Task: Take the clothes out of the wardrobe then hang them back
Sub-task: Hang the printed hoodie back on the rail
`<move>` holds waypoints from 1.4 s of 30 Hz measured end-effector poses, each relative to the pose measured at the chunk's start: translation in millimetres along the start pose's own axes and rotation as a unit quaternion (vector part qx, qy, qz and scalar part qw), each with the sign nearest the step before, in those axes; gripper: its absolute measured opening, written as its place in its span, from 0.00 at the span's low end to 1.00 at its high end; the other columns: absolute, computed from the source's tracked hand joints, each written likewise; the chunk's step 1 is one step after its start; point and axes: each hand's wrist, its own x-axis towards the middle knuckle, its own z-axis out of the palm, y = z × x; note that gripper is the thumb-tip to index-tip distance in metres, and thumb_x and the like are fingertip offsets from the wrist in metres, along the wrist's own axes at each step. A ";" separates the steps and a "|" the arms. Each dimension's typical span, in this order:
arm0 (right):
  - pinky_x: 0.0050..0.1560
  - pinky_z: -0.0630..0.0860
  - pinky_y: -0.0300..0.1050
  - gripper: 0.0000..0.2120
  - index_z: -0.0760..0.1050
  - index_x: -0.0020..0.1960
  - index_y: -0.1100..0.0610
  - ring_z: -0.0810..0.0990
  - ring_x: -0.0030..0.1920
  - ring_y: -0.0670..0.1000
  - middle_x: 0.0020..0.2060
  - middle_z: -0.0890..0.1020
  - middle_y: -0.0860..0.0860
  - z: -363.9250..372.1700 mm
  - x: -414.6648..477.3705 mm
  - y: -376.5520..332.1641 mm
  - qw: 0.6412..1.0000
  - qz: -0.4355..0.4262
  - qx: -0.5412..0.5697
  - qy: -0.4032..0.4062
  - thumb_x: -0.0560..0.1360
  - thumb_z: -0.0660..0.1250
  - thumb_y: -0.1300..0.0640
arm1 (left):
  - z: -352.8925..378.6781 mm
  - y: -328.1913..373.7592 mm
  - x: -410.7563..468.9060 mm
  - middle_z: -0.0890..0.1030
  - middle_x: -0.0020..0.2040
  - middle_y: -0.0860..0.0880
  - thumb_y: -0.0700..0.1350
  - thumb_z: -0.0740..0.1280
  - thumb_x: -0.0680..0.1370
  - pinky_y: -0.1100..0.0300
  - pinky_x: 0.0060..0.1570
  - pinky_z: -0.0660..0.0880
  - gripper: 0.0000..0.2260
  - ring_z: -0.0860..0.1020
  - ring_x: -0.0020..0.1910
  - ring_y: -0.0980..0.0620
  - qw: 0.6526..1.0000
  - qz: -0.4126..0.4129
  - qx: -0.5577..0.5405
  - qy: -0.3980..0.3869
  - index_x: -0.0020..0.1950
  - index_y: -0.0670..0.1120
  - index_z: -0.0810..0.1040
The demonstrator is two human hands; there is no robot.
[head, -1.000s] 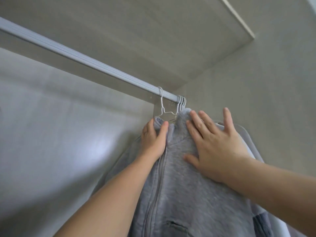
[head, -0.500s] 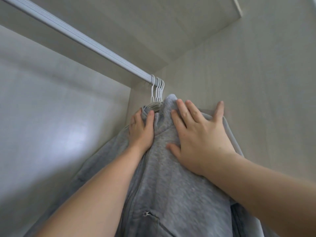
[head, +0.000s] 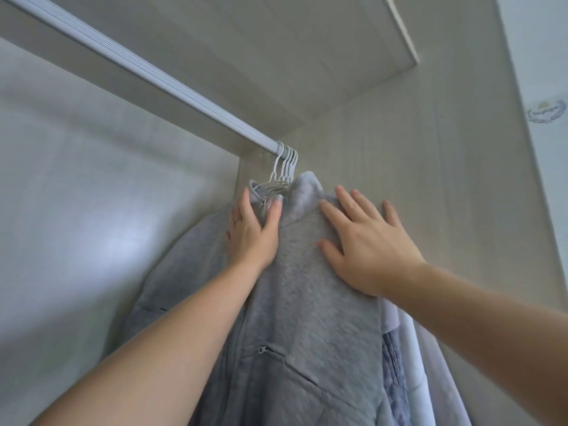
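Pale wooden wardrobe (head: 399,149), grey fleece zip jacket (head: 307,302) on white wire hangers (head: 284,170) at ribbed grey rail (head: 153,72) end, left grip (head: 252,235) pinching its collar, right grip (head: 365,247) spread flat on its shoulder

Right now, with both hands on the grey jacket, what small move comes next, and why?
Probably let go with both hands. The grey jacket hangs from the rail, its hanger hook bunched with the other hooks by the side wall. The left hand pinches the collar edge and the right hand lies flat on the shoulder; nothing seems left to set.
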 end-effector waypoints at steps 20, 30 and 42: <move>0.76 0.50 0.65 0.32 0.50 0.81 0.49 0.45 0.80 0.52 0.80 0.49 0.46 -104.0 -401.9 196.1 0.985 0.133 0.012 -0.110 0.80 0.49 0.38 | 55.2 223.7 -382.3 0.46 0.83 0.52 0.63 0.54 0.81 0.41 0.78 0.44 0.31 0.42 0.81 0.48 0.906 0.314 -0.021 -0.283 0.82 0.54 0.52; 0.77 0.36 0.58 0.32 0.38 0.79 0.39 0.33 0.77 0.45 0.78 0.38 0.38 -155.7 -689.5 263.2 0.879 0.398 0.022 -0.264 0.79 0.47 0.34 | 140.5 314.9 -678.3 0.40 0.82 0.54 0.68 0.48 0.80 0.34 0.76 0.44 0.33 0.38 0.81 0.48 0.822 0.202 -0.078 -0.526 0.82 0.57 0.48; 0.74 0.32 0.59 0.33 0.37 0.78 0.39 0.32 0.78 0.50 0.78 0.36 0.40 -185.5 -905.7 338.6 0.660 0.641 -0.081 -0.384 0.80 0.50 0.36 | 253.5 390.0 -917.0 0.37 0.81 0.58 0.71 0.44 0.76 0.39 0.77 0.39 0.33 0.32 0.79 0.53 0.654 0.145 -0.130 -0.731 0.80 0.64 0.42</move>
